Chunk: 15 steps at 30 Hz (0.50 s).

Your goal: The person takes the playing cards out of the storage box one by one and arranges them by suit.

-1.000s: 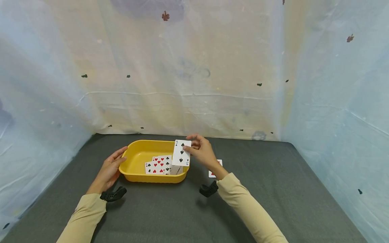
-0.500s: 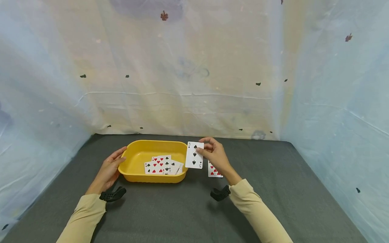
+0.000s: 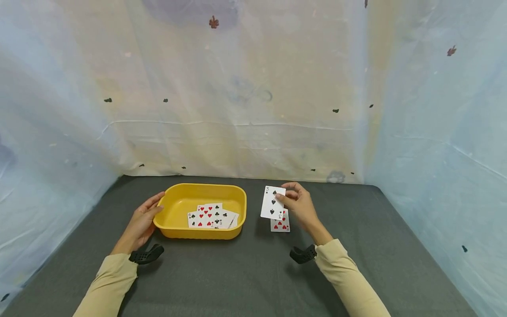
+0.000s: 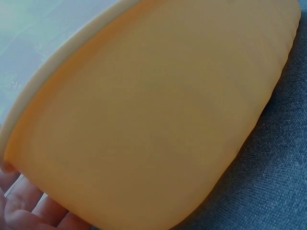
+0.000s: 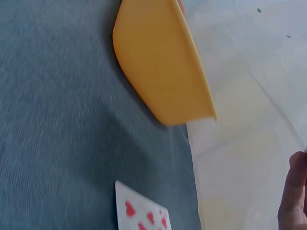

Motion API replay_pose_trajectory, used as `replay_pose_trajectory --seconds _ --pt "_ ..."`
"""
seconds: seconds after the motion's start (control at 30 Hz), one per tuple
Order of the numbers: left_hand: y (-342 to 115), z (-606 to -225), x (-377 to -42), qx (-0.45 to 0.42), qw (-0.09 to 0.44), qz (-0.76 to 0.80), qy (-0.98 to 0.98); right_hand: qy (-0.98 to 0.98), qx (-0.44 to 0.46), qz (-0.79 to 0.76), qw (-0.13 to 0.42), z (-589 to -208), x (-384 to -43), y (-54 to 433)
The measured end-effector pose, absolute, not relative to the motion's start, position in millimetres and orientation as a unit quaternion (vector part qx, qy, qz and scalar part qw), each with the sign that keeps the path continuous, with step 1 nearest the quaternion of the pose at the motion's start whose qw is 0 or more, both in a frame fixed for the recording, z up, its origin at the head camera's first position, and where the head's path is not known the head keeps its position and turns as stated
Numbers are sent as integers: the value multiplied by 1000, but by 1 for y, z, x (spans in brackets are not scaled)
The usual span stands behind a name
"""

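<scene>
In the head view my right hand [image 3: 304, 209] pinches a three of spades playing card [image 3: 269, 203] between thumb and fingers, face up above the dark cloth. Beneath it, partly covered, a hearts card [image 3: 280, 226] lies face up on the table. My left hand [image 3: 139, 225] grips the left end of a yellow plastic tub [image 3: 198, 233], thumb at the rim. Several overlapping playing cards [image 3: 207, 217] lie face up inside the tub. The left wrist view shows the tub's outer wall [image 4: 158, 115] and curled fingers [image 4: 26, 207]. Only fingers [image 5: 292, 191] show at the right wrist view's edge.
A dark grey cloth [image 3: 222, 281] covers the table. Pale patterned sheeting [image 3: 245, 88] hangs behind it and along both sides. Each wrist wears a black strap mount, such as the left wrist mount [image 3: 146, 254].
The right hand has carried the three of spades rightward, from over the tub's right end to over the hearts card on the table. The left hand and tub stay in place.
</scene>
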<state>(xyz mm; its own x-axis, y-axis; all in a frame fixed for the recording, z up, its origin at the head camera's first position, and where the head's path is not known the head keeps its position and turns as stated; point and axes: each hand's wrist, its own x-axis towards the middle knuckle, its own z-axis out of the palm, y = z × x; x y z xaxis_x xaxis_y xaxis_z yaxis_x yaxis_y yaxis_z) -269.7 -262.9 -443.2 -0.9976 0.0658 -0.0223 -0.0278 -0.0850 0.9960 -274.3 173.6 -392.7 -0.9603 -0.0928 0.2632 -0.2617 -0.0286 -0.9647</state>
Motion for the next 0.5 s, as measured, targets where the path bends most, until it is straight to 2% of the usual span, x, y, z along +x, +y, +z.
replay_pose_trajectory --seconds 0.5 --pt "-263 -442 -270 17 34 733 679 -754 38 653 60 -403 -275 236"
